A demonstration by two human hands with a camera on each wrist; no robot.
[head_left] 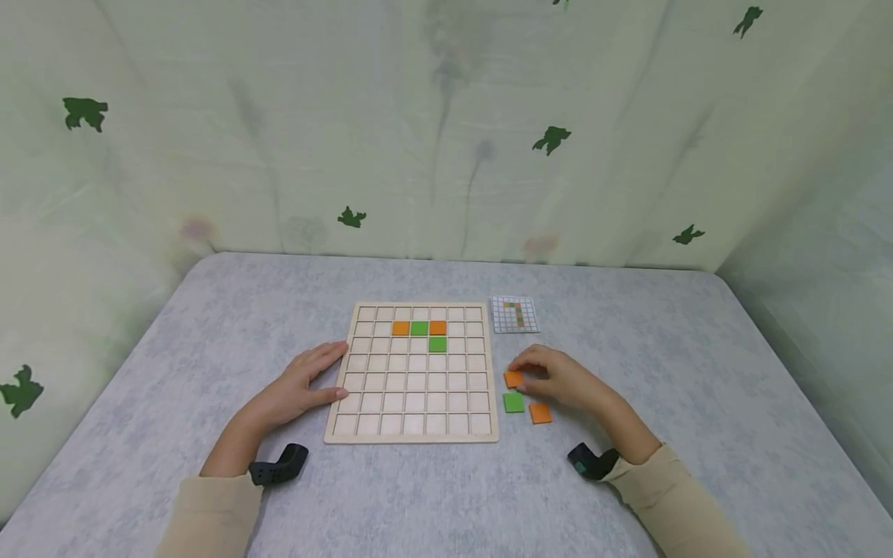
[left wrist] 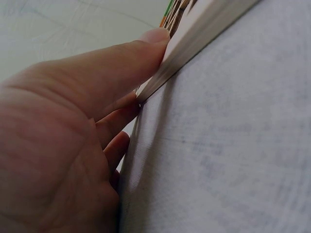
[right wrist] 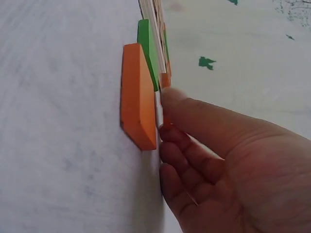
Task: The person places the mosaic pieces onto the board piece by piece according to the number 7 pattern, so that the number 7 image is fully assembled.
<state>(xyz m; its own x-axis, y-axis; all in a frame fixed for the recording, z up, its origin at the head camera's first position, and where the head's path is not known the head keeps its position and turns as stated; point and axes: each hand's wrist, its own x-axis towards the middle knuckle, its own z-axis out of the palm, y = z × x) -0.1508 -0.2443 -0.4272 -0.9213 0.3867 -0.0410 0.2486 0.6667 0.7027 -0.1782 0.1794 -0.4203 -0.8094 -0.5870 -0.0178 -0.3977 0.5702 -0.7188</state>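
Orange tile (head_left: 512, 380) is pinched by the right hand (head_left: 561, 378) just beside the gridded board (head_left: 415, 401), whose left edge is touched by the left hand (head_left: 301, 381), fingers outstretched; tile's best held by its edges, board steadied lightly

Left hand (head_left: 291, 390) spread, right hand (head_left: 563, 377) pinching

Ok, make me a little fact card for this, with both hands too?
Middle: pale wooden square grid board
On board: two orange square tiles, two green square tiles
Loose, right of board: one green tile, one orange tile
Left hand: touches board's left edge
Right hand: pinches another orange tile
Far right corner: small white gridded card
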